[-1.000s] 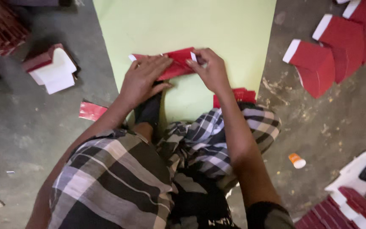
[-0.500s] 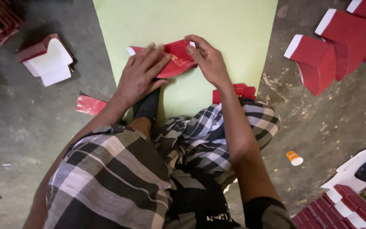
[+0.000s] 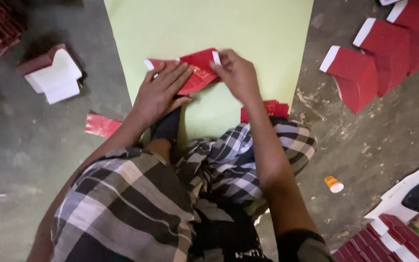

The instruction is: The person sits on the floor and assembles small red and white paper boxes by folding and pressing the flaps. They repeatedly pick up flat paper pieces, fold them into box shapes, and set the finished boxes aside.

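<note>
Rough grey concrete floor (image 3: pixel 35 160) is lying under a pale green sheet (image 3: pixel 209 29), and the person is sitting cross-legged at its near edge in a checked wrap. On the sheet, a red paper piece with white flaps (image 3: pixel 197 73) is being folded. The left hand (image 3: pixel 158 92) is lying flat and spread, its fingers pressing the left half of the piece down; the right hand (image 3: pixel 236 73) is curled, with its fingertips pinching the white tab at the piece's upper right corner.

Judging by how things are lying, the work is well under way: folded red-and-white pieces are piling up at the upper right (image 3: pixel 364 73), at the lower right (image 3: pixel 394 240) and in a small stack on the left (image 3: pixel 52 73), while a few flat red pieces (image 3: pixel 267 107) are waiting beside the right knee and one more (image 3: pixel 102 124) is resting on the floor at the left. This piece looks only partly folded.

Compared with a second ago, the left hand is staying planted on the paper, while the right hand is pulling back from the far edge to the corner tab, and the piece is looking more raised in the middle
</note>
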Demonstrator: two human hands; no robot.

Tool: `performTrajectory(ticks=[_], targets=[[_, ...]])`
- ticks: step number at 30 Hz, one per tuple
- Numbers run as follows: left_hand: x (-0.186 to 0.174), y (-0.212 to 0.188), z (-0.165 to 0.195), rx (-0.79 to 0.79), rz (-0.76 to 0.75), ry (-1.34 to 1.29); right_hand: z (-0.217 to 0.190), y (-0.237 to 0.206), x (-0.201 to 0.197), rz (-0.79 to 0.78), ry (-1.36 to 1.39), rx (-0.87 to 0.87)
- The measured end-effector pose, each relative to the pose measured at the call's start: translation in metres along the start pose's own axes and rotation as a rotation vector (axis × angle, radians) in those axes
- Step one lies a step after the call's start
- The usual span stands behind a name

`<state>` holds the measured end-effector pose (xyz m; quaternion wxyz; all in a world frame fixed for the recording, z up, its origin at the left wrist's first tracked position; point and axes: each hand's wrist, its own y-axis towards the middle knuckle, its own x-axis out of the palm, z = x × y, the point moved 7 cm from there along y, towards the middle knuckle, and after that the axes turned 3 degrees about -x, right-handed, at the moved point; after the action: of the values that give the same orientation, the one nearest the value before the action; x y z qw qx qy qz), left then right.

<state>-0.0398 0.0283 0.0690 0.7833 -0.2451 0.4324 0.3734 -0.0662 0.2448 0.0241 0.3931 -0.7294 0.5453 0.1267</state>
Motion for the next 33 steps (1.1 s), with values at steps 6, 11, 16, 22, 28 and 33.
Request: performTrajectory(ticks=[6, 11, 16, 22, 28, 33], targets=[[0.006, -0.001, -0.002, 0.008, -0.016, 0.019, -0.003, 0.002, 0.003, -0.001, 0.349, -0.024], [0.010, 0.000, -0.007, -0.007, -0.036, 0.046, 0.000, 0.006, 0.005, 0.015, 0.457, -0.087], [0.009, -0.002, -0.010, -0.016, -0.037, -0.010, -0.002, 0.010, 0.002, 0.055, 0.082, -0.175], [0.006, -0.003, -0.009, -0.008, -0.011, 0.012, -0.009, 0.007, -0.003, 0.110, -0.172, -0.243], [0.005, -0.002, -0.009, -0.030, -0.006, -0.009, -0.008, 0.009, -0.003, 0.052, -0.321, -0.047], [0.003, -0.003, -0.011, -0.033, 0.029, 0.031, -0.011, 0.013, 0.003, -0.052, 0.200, -0.008]])
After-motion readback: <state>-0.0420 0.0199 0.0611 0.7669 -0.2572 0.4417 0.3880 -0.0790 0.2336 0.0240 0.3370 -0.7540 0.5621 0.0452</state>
